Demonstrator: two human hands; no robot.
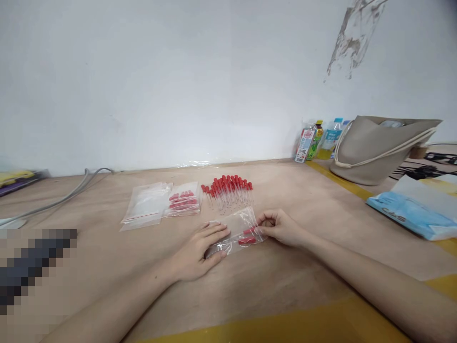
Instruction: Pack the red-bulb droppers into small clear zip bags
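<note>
A clear plastic bag [237,220] lies on the table between my hands. Inside it, a red-bulbed dropper [247,241] shows near the right end. My left hand [203,247] rests flat over the bag's left end, fingers stretched out. At the bag's right end, my right hand [276,227] is closed in a pinch at another red dropper bulb [250,230]; the fingers partly hide it. Just beyond the bag is a fanned pile of droppers [228,186] with red bulbs and thin clear stems.
Left of the pile lie a bag of red-bulbed droppers [183,205] and a stack of clear zip bags [146,205]. Bottles [330,138] and a beige bag [378,147] stand back right, near a blue tissue pack [410,214]. A grey cable [67,195] crosses the left side.
</note>
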